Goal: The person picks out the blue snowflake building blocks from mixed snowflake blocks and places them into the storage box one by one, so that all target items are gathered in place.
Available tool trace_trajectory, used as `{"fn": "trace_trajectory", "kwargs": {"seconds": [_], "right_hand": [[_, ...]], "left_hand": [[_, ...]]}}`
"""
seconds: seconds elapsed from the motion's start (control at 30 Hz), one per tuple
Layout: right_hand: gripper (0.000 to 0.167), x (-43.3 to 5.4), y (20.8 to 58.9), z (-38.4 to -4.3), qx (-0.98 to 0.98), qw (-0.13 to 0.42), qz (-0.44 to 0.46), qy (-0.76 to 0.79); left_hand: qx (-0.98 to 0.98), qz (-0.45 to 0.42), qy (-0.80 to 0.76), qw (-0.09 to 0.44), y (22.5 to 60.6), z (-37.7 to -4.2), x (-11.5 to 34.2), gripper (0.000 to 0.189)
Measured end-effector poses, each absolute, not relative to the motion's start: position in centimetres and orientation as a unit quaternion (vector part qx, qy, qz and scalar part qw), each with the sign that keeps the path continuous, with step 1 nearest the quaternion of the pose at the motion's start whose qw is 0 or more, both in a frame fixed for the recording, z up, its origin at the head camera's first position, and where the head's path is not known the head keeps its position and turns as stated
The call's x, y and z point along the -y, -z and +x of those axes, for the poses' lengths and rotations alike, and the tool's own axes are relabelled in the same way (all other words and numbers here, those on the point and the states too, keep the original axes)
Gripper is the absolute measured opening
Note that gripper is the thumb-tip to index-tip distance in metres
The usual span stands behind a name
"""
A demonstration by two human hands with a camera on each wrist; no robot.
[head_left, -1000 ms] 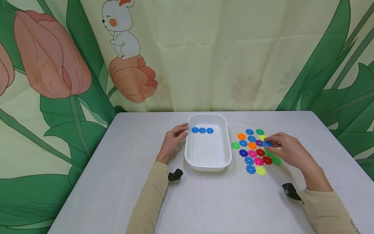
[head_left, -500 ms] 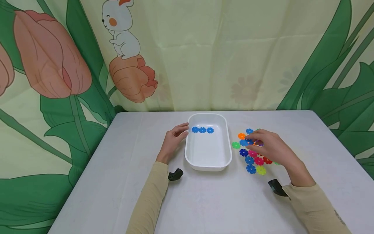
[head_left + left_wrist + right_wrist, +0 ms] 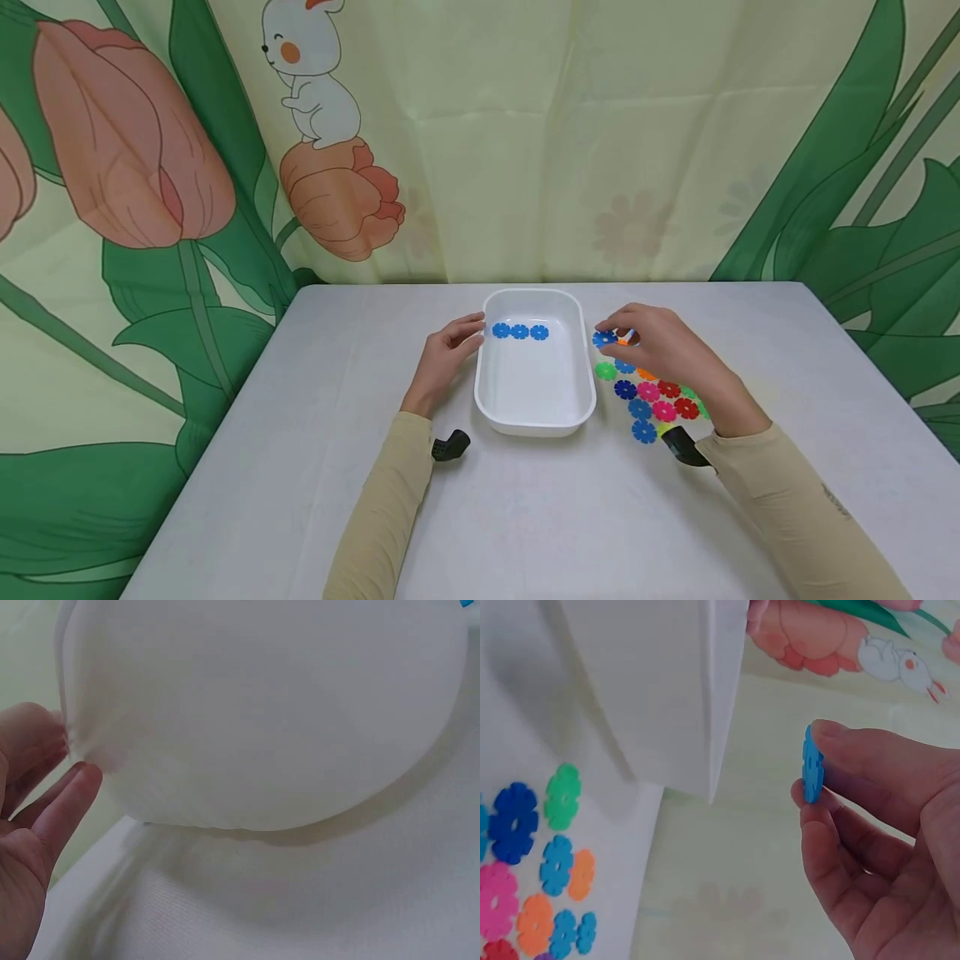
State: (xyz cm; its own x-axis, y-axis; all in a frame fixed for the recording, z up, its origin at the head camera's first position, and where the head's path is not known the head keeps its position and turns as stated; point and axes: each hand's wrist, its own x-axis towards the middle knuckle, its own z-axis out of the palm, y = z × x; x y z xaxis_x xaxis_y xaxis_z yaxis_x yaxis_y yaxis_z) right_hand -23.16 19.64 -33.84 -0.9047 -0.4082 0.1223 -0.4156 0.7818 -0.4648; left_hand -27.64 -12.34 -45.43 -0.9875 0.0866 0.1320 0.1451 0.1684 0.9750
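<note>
In the head view a white tray (image 3: 535, 417) stands mid-table, with a row of three blue snowflake discs (image 3: 520, 332) near its far end. Fingertips of my left hand (image 3: 442, 362) touch the outside of its left wall; the left wrist view shows thumb and fingers (image 3: 71, 802) against that wall. My right hand (image 3: 663, 346) pinches another blue snowflake disc (image 3: 813, 766) between thumb and fingers, raised just right of the tray's right rim. Beneath this hand lie several loose discs, among them a light green one (image 3: 605, 371) and a pink one (image 3: 663, 411); the hand hides some.
A white cloth covers the table (image 3: 300, 500). Behind its far edge hangs a curtain (image 3: 540, 167) printed with tulips and a rabbit. Black wrist cameras (image 3: 451, 446) are on both sleeves.
My right hand has carried the blue snowflake disc leftward from the far right of the loose discs to beside the tray's right rim. My left hand has stayed in place.
</note>
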Motion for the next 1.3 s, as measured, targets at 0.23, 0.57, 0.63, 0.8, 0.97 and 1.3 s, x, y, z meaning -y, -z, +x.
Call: {"fn": "trace_trajectory", "kwargs": {"seconds": [0.23, 0.57, 0.63, 0.8, 0.97, 1.3], "right_hand": [[0.035, -17.8, 33.3, -25.3, 0.937, -0.008, 0.229, -0.264], [0.034, -14.9, 33.0, -27.7, 0.927, -0.021, 0.237, -0.290], [0.033, -14.4, 33.1, -28.1, 0.926, -0.025, 0.234, -0.294], [0.034, -13.2, 33.3, -28.9, 0.924, -0.034, 0.229, -0.304], [0.036, -12.2, 33.8, -29.7, 0.923, -0.045, 0.223, -0.310], [0.037, -10.6, 34.8, -31.3, 0.927, -0.075, 0.211, -0.301]], "left_hand": [[0.765, -0.075, 0.639, 0.022, 45.3, -27.6, 12.3, 0.032], [0.764, -0.075, 0.641, 0.021, 45.3, -27.6, 12.4, 0.033], [0.764, -0.074, 0.640, 0.020, 45.3, -27.7, 12.4, 0.032], [0.766, -0.072, 0.638, 0.020, 45.4, -27.7, 12.4, 0.031], [0.768, -0.069, 0.636, 0.017, 45.4, -27.7, 12.4, 0.032], [0.774, -0.063, 0.630, 0.013, 45.4, -27.7, 12.4, 0.034]]}}
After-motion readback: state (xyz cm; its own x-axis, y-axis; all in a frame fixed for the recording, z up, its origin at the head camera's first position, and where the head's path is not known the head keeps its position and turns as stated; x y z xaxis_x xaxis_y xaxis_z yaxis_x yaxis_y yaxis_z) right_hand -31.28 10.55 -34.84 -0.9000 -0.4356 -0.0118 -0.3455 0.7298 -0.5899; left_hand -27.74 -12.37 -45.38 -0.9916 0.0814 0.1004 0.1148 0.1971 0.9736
